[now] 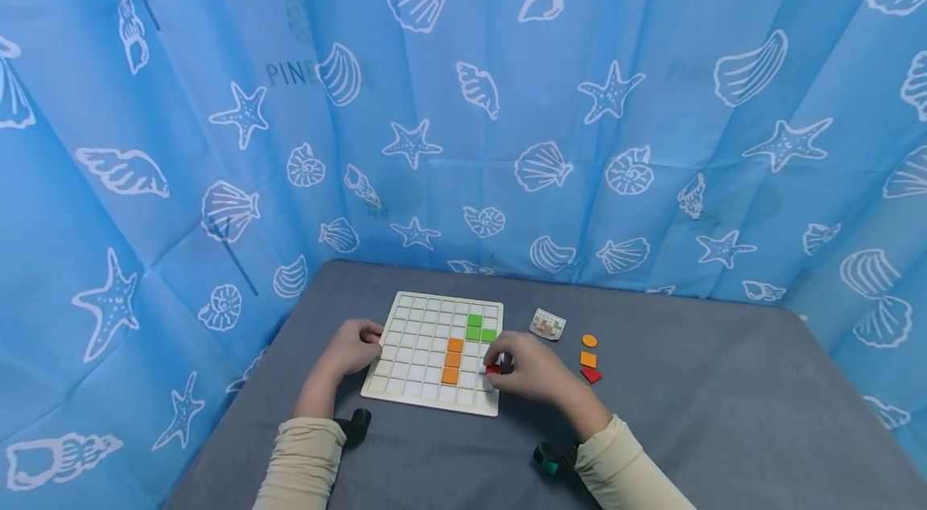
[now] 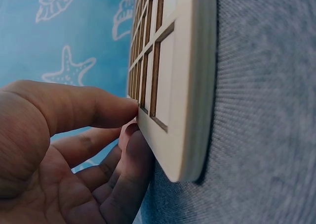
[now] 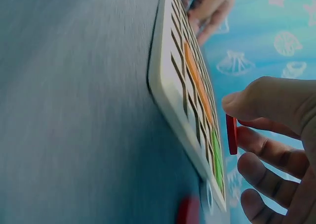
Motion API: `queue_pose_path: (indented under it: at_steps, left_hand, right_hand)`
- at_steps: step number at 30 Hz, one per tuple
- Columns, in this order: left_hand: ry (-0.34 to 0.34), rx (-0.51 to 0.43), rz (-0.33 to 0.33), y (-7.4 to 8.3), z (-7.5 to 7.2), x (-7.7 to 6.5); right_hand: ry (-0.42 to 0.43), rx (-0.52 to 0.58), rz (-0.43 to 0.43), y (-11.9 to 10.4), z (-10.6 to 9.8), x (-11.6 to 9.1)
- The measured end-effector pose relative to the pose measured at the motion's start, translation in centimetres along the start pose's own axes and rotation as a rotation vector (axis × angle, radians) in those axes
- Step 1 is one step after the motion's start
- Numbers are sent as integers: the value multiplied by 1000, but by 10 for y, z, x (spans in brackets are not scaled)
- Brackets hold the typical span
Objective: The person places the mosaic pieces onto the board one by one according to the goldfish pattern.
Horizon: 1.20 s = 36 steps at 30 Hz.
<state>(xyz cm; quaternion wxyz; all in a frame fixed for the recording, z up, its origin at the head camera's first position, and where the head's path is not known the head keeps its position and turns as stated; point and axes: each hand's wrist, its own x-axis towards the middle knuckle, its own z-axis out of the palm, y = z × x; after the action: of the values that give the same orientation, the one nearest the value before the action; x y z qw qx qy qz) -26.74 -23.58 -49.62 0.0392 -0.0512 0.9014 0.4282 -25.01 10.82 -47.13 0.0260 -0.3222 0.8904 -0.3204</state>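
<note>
A white grid board [image 1: 416, 393] with raised square cells lies on the grey cloth. My left hand [image 1: 355, 347] grips its left edge; the left wrist view shows the thumb [image 2: 116, 112] on the rim and the other fingers curled at the side. Over the board's right side, my right hand [image 1: 527, 365] pinches a thin red tile [image 3: 231, 134] between thumb and fingers, held above the surface in the right wrist view. Orange squares [image 1: 452, 360] form a column in the cells. Green squares [image 1: 474, 320] sit near the upper right of the grid.
Right of the board lie an orange disc [image 1: 590, 341], an orange square [image 1: 588, 359] and a red piece [image 1: 591, 375]. A small card [image 1: 547, 324] with a printed pattern lies behind them. A blue shell-print curtain [image 1: 463, 132] hangs around the grey table [image 1: 724, 413].
</note>
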Motion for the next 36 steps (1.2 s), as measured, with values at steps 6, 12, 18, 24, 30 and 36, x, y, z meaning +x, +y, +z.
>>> queue_pose_path:
  at_steps: [6, 12, 18, 24, 30, 36]
  left_hand:
    - [1, 8, 5, 0, 0, 1]
    - [0, 0, 3, 0, 0, 3]
    - [1, 2, -2, -1, 1, 3]
    - [4, 6, -7, -2, 2, 2]
    - [9, 15, -7, 0, 1, 2]
    - [14, 12, -14, 1, 1, 3]
  right_hand:
    - [-55, 37, -16, -11, 12, 14]
    - [-74, 53, -25, -16, 18, 20]
    - [-104, 86, -3, -15, 23, 22]
    - [-99, 84, -15, -12, 26, 22]
    - [-84, 24, -10, -9, 27, 22]
    - [-82, 6, 1, -4, 27, 23]
